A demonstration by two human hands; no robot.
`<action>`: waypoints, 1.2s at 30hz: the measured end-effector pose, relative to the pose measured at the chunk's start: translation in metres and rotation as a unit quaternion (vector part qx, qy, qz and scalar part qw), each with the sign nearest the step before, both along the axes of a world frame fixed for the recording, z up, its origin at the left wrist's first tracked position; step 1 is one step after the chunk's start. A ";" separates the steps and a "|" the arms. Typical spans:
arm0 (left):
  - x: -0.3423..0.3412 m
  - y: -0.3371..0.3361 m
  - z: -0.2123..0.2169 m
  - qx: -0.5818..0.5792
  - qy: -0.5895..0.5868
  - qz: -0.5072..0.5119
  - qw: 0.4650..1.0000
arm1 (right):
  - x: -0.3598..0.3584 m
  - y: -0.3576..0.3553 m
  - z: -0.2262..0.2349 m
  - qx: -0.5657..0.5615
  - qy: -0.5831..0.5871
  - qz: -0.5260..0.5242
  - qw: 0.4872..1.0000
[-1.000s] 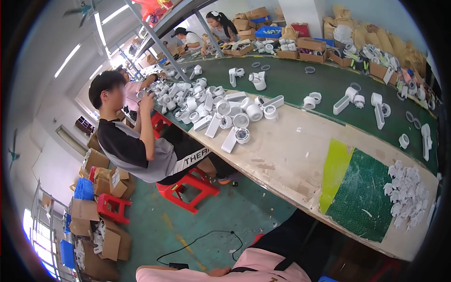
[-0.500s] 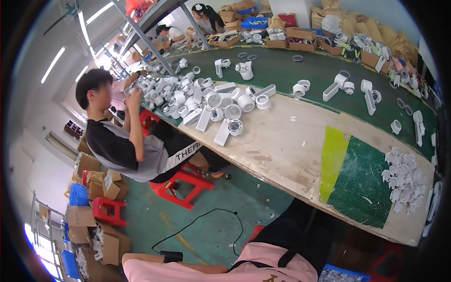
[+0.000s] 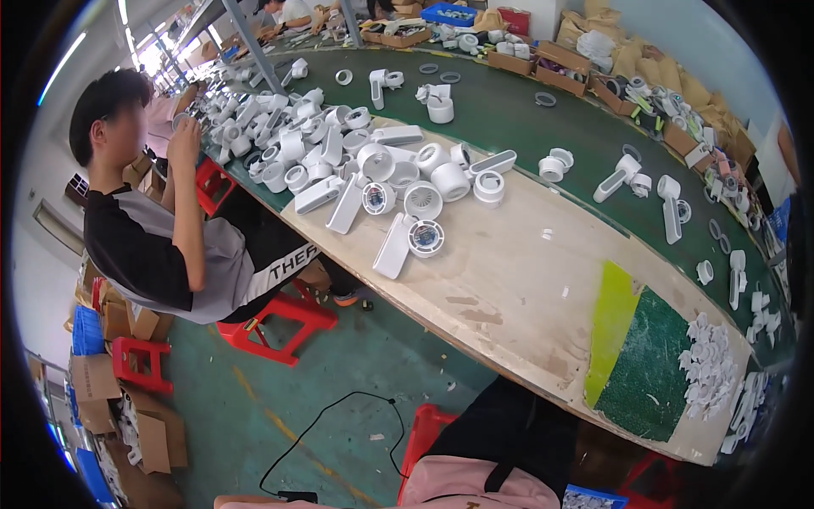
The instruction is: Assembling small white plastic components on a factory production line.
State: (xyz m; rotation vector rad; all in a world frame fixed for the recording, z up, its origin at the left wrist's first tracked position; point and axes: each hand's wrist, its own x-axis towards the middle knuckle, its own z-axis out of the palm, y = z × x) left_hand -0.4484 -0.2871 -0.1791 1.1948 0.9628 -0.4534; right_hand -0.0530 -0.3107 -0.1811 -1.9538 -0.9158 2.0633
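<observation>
Neither of the wearer's own hands shows in this view, so whether their fingers are open or closed on anything cannot be told; only a pink-clothed lap (image 3: pixel 475 488) and dark trousers (image 3: pixel 509 433) show at the near edge.

Containers first: along the far side of the bench stand open cardboard boxes (image 3: pixel 543 69) with small parts in them, too small to make out, and a blue crate (image 3: pixel 449 12) further left. On the floor at the left sit more cardboard boxes (image 3: pixel 153 437), flaps open, contents unclear.

Nearest the wearer, on the bare wooden worktop (image 3: pixel 509 288), lies a long white plastic housing (image 3: pixel 393 246), its long axis running from near-left to far-right, touching a round white fan grille (image 3: pixel 426 237) at its far end. Behind them a heap of white plastic fan parts (image 3: pixel 339 148) spreads leftward. At the right a green mat (image 3: pixel 649 369) carries a pile of small white pieces (image 3: pixel 708 365).

At the left a seated co-worker (image 3: pixel 161 246) on a red stool (image 3: pixel 275 318) holds a raised hand (image 3: pixel 182 140) near the face.
</observation>
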 end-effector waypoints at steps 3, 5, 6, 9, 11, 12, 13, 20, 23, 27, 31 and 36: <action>-0.005 0.001 0.007 -0.012 -0.013 0.011 1.000 | 0.006 0.005 0.001 -0.017 -0.002 0.015 1.000; -0.008 0.000 0.013 -0.020 -0.023 0.012 0.999 | 0.010 0.002 0.004 -0.030 -0.005 0.019 0.999; -0.006 0.004 0.013 -0.019 -0.029 0.013 0.999 | 0.015 0.005 0.004 -0.030 -0.008 0.021 0.999; 0.002 0.019 0.011 -0.012 -0.052 0.011 0.998 | 0.034 0.013 0.007 -0.030 -0.020 0.023 0.999; 0.007 0.026 0.011 -0.007 -0.066 0.005 0.998 | 0.045 0.014 0.007 -0.029 -0.026 0.020 0.999; 0.007 0.032 0.011 -0.004 -0.071 -0.001 0.997 | 0.049 0.013 0.007 -0.028 -0.028 0.016 0.999; 0.009 0.037 0.011 -0.001 -0.077 -0.007 0.997 | 0.052 0.012 0.007 -0.026 -0.030 0.011 0.999; 0.039 0.086 0.015 0.025 -0.127 -0.074 0.989 | 0.094 -0.011 0.018 -0.009 -0.053 -0.045 0.998; 0.063 0.099 0.018 0.013 -0.156 -0.130 0.979 | 0.107 -0.058 0.033 -0.021 -0.069 -0.098 0.993; 0.098 0.134 0.025 -0.006 -0.187 -0.232 0.955 | 0.098 -0.121 0.052 -0.035 -0.082 -0.197 0.976; 0.140 0.167 0.039 -0.021 -0.196 -0.310 0.930 | 0.088 -0.165 0.054 -0.044 -0.073 -0.271 0.959; 0.158 0.178 0.067 -0.052 -0.180 -0.339 0.922 | 0.086 -0.172 0.061 -0.071 -0.035 -0.296 0.952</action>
